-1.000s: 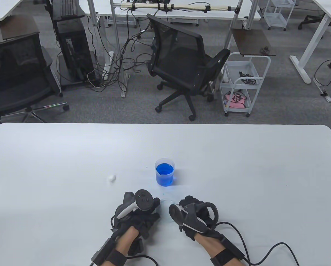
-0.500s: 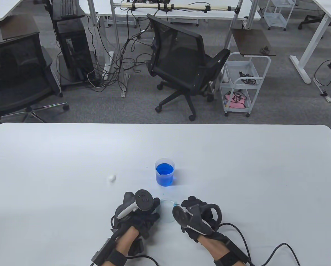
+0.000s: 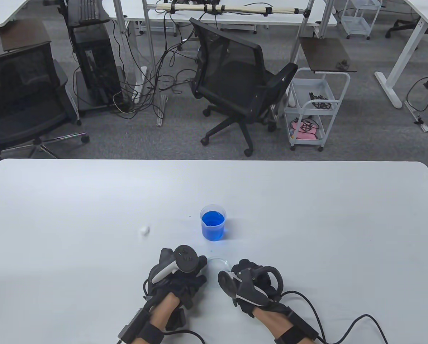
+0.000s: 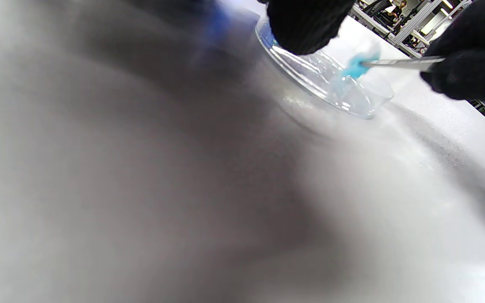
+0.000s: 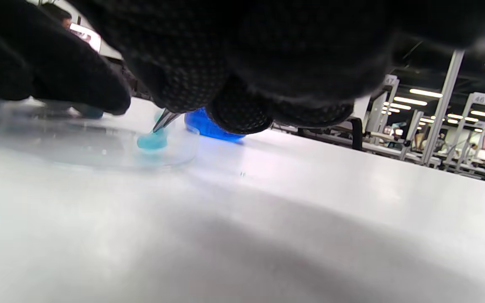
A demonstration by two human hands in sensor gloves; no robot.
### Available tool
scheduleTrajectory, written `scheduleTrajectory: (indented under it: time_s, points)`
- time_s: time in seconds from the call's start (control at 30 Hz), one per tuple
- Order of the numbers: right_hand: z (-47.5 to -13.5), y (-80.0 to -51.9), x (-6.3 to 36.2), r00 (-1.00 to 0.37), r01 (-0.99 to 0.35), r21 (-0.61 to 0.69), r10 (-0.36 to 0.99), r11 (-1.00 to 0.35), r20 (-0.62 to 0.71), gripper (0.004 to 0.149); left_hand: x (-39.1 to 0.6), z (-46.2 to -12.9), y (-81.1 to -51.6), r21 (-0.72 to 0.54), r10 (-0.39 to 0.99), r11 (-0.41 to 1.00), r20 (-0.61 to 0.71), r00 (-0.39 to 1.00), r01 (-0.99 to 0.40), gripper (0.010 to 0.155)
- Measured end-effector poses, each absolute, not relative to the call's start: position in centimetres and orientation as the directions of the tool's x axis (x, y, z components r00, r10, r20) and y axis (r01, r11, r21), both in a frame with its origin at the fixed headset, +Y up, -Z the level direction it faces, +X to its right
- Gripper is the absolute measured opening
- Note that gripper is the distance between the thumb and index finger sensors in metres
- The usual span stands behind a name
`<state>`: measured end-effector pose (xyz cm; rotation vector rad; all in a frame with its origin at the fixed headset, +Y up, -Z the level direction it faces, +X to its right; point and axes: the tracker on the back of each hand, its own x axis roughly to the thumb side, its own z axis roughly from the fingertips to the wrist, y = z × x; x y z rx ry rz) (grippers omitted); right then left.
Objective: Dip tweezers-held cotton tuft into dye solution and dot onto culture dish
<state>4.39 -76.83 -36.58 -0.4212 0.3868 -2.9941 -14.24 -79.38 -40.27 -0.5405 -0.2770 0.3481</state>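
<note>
A clear culture dish (image 3: 217,262) lies on the white table between my hands; it also shows in the left wrist view (image 4: 331,90) and the right wrist view (image 5: 91,143). My right hand (image 3: 248,277) grips metal tweezers (image 4: 398,63) that pinch a blue-dyed cotton tuft (image 5: 152,141), which touches the dish floor (image 4: 356,67). My left hand (image 3: 180,274) rests at the dish's left rim, a fingertip (image 4: 305,25) on its edge. A beaker of blue dye (image 3: 213,227) stands just behind the dish.
A small white cotton ball (image 3: 144,230) lies on the table left of the beaker. Black glove cables (image 3: 343,322) trail off the front edge at the right. Office chairs and a white cart stand on the floor beyond the table's far edge.
My right hand shifted slightly right and then back left and nearer over the dish, now covering more of it. The left hand, beaker and cotton ball have not moved.
</note>
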Motion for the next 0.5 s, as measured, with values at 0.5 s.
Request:
scheduleTrajectory:
  time_s: [0.5]
  points:
    - [-35.7,-77.4,3.7,-0.945,0.082,-0.244,-0.153,-0.966,0.289,0.042,-14.2,-40.2,-79.3,-0.542,0.391,0.803,0.162,0.906,-0.249,0.064]
